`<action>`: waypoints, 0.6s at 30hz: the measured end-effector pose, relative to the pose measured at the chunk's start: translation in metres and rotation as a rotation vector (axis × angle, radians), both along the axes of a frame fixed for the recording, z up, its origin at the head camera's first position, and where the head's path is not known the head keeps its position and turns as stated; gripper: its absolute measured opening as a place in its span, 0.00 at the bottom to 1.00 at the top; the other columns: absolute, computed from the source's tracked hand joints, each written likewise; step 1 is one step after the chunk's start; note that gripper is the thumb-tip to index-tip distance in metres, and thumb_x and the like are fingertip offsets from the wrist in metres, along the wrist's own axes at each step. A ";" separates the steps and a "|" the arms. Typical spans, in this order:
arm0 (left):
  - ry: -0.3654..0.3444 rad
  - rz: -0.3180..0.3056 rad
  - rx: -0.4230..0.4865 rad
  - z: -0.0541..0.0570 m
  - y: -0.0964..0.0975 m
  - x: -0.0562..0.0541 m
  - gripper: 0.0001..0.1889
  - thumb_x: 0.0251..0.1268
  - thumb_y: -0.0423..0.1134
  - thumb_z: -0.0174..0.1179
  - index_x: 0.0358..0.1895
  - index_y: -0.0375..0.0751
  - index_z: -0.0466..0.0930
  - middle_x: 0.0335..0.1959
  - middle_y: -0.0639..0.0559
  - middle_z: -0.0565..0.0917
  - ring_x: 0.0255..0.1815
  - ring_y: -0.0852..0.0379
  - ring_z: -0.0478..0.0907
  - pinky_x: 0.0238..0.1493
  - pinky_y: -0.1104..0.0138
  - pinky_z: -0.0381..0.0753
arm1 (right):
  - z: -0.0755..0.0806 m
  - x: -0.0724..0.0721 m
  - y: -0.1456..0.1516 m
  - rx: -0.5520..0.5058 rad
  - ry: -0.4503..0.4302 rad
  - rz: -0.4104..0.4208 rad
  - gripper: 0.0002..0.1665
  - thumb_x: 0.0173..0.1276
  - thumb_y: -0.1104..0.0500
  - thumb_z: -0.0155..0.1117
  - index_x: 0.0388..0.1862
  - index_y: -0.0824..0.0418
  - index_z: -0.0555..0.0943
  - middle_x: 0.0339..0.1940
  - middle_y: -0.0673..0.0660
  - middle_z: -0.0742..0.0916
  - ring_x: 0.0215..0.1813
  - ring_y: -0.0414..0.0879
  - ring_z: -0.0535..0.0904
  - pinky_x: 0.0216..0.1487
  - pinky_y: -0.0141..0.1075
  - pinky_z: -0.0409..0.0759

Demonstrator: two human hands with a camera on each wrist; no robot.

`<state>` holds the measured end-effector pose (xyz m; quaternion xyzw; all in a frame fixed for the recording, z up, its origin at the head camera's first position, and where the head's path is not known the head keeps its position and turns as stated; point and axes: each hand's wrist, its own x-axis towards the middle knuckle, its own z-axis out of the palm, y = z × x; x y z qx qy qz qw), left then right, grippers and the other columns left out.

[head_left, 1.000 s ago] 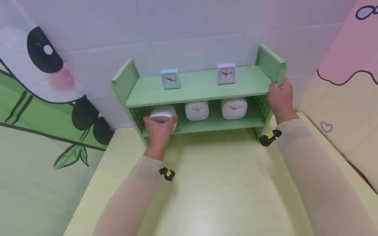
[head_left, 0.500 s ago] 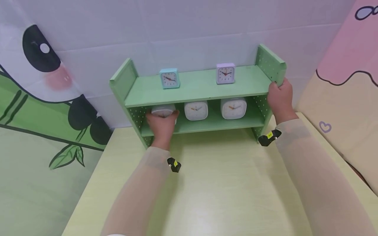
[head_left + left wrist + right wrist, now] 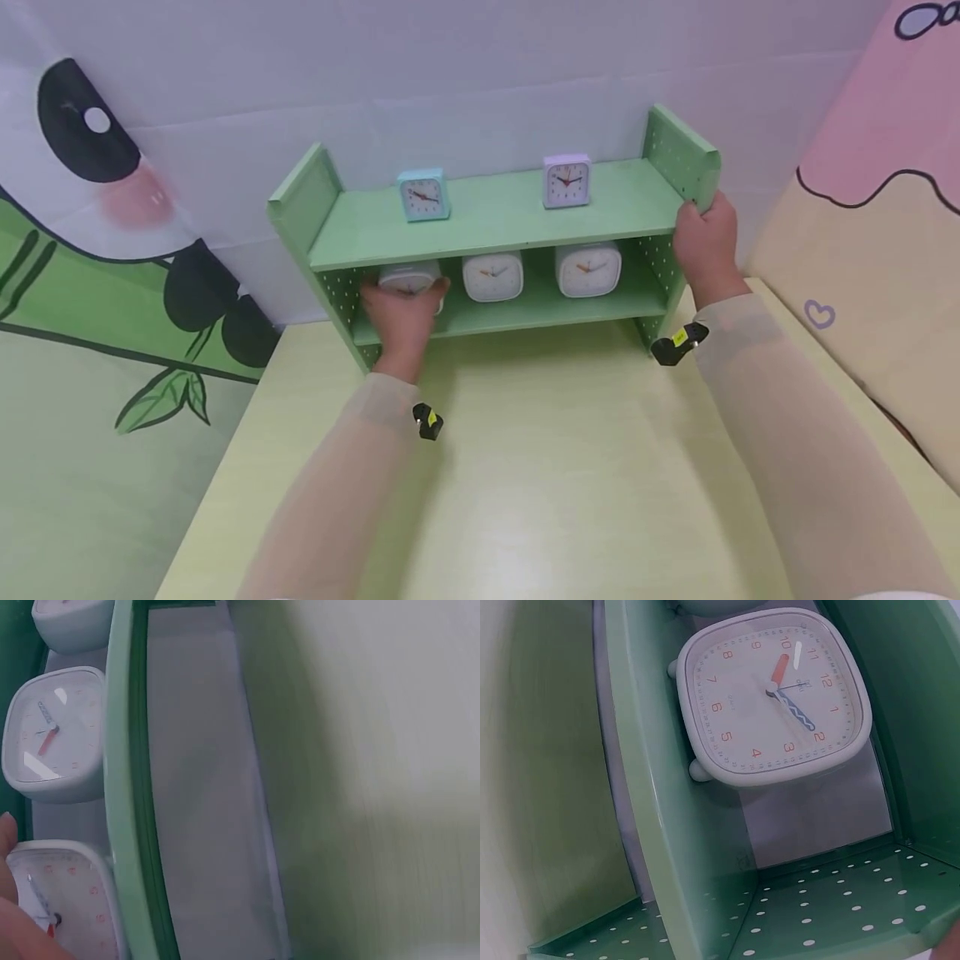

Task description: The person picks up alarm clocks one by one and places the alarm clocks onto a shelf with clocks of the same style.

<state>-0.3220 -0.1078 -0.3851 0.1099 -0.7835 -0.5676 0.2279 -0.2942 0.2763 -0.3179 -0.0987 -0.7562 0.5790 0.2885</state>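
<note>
A white alarm clock [image 3: 408, 273] stands at the left end of the lower level of a green two-tier shelf [image 3: 495, 212]. My left hand [image 3: 402, 321] holds it from the front, thumb at its right side, covering much of its face. In the left wrist view, fingers [image 3: 22, 930] lie across that clock's dial [image 3: 86, 900]. My right hand [image 3: 707, 246] grips the front edge of the shelf's right side panel, just below its top. Two more white alarm clocks, one in the middle [image 3: 492, 277] and one at the right [image 3: 588, 268], face forward on the same level.
Up on the top board sit a small light-blue clock [image 3: 423, 196] and a small lilac clock [image 3: 567, 182]. The shelf stands at the back of a pale wooden table [image 3: 525, 467], against a cloth-covered wall [image 3: 487, 58]. Printed cartoon panels flank both sides.
My left hand has pushed the left white clock back deeper into the lower level, now lower under the top board. The right hand keeps its grip; the head view has shifted slightly.
</note>
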 end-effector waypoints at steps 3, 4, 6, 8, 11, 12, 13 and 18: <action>-0.002 -0.005 -0.029 0.003 -0.004 0.006 0.66 0.44 0.55 0.83 0.80 0.38 0.44 0.72 0.39 0.63 0.71 0.45 0.63 0.74 0.58 0.61 | 0.002 0.000 0.001 0.006 -0.009 -0.003 0.11 0.79 0.58 0.39 0.44 0.55 0.73 0.43 0.50 0.78 0.45 0.43 0.71 0.50 0.37 0.69; -0.005 -0.011 -0.034 0.005 -0.006 0.008 0.66 0.44 0.55 0.82 0.80 0.38 0.45 0.73 0.39 0.62 0.72 0.45 0.62 0.74 0.59 0.61 | 0.003 0.000 0.001 0.008 -0.013 -0.004 0.11 0.79 0.58 0.40 0.44 0.54 0.72 0.43 0.50 0.78 0.45 0.43 0.72 0.49 0.37 0.70; -0.004 -0.029 -0.054 0.009 -0.008 0.011 0.64 0.46 0.55 0.82 0.80 0.39 0.45 0.74 0.40 0.61 0.73 0.46 0.61 0.74 0.60 0.60 | 0.007 -0.002 0.003 0.025 -0.018 -0.003 0.10 0.78 0.59 0.39 0.42 0.53 0.71 0.41 0.50 0.77 0.44 0.43 0.71 0.49 0.37 0.69; 0.002 -0.054 -0.076 0.015 -0.010 0.014 0.61 0.49 0.54 0.80 0.79 0.40 0.46 0.75 0.42 0.59 0.74 0.47 0.59 0.75 0.61 0.59 | 0.010 -0.004 0.005 0.062 -0.028 -0.003 0.10 0.78 0.58 0.39 0.41 0.54 0.70 0.40 0.50 0.76 0.45 0.44 0.71 0.50 0.38 0.69; 0.004 -0.099 -0.112 0.023 -0.012 0.019 0.58 0.53 0.51 0.78 0.79 0.41 0.46 0.76 0.43 0.56 0.75 0.48 0.57 0.75 0.61 0.57 | 0.016 -0.001 0.011 0.143 -0.085 -0.004 0.12 0.77 0.54 0.38 0.44 0.56 0.70 0.41 0.53 0.75 0.46 0.47 0.70 0.50 0.41 0.70; -0.002 -0.116 -0.124 0.026 -0.013 0.021 0.57 0.54 0.50 0.77 0.79 0.41 0.46 0.76 0.43 0.55 0.75 0.48 0.56 0.76 0.61 0.57 | 0.017 0.002 0.014 0.172 -0.116 0.005 0.16 0.78 0.51 0.39 0.48 0.58 0.72 0.44 0.56 0.76 0.48 0.49 0.71 0.52 0.42 0.71; -0.014 -0.134 -0.138 0.027 -0.014 0.023 0.56 0.56 0.50 0.75 0.80 0.41 0.45 0.77 0.43 0.54 0.76 0.48 0.55 0.76 0.59 0.57 | 0.018 0.006 0.018 0.199 -0.162 0.020 0.22 0.78 0.47 0.39 0.56 0.59 0.73 0.49 0.58 0.78 0.52 0.51 0.72 0.55 0.44 0.73; -0.109 -0.252 -0.306 0.024 -0.025 0.046 0.50 0.65 0.47 0.66 0.81 0.36 0.44 0.80 0.38 0.51 0.79 0.43 0.50 0.76 0.51 0.57 | 0.026 0.045 0.043 0.440 -0.453 0.166 0.54 0.76 0.28 0.34 0.82 0.68 0.53 0.75 0.72 0.68 0.73 0.69 0.64 0.68 0.67 0.64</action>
